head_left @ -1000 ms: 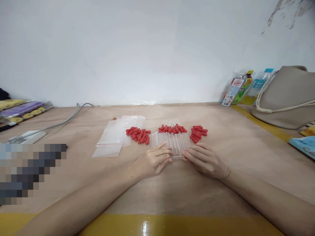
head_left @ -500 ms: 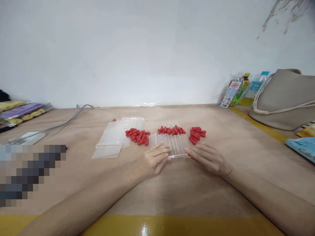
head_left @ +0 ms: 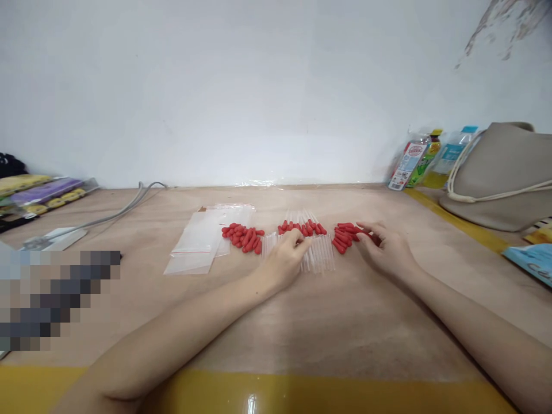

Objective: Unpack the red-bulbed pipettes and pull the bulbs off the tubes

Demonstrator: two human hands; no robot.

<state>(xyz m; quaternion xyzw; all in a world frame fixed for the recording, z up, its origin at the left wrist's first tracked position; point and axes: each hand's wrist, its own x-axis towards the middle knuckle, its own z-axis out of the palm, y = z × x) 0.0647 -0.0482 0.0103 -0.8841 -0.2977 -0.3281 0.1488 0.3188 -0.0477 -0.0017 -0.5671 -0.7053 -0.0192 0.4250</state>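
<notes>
A row of clear tubes (head_left: 321, 253) lies side by side on the wooden table (head_left: 328, 322). My left hand (head_left: 282, 261) rests on the row's left part, fingers curled and pinched on one tube near its far end. Behind the row lie finished droppers with red bulbs (head_left: 302, 226). To the right sits a small pile of loose red bulbs (head_left: 344, 237). My right hand (head_left: 388, 248) is at that pile's right edge, fingertips bent together around a bulb. A second pile of red bulbs (head_left: 242, 236) lies to the left.
Clear zip bags (head_left: 196, 238) lie left of the bulbs. A grey cable (head_left: 112, 215) runs to the back left, near flat trays (head_left: 38, 192). Drink bottles (head_left: 414, 158), a beige bag (head_left: 504, 172) and a blue packet (head_left: 532, 259) stand at the right. A yellow strip (head_left: 302, 397) marks the near edge.
Both hands left the near ends of the tube row. The left hand slid forward over the row; the right hand moved forward and right to the bulb pile.
</notes>
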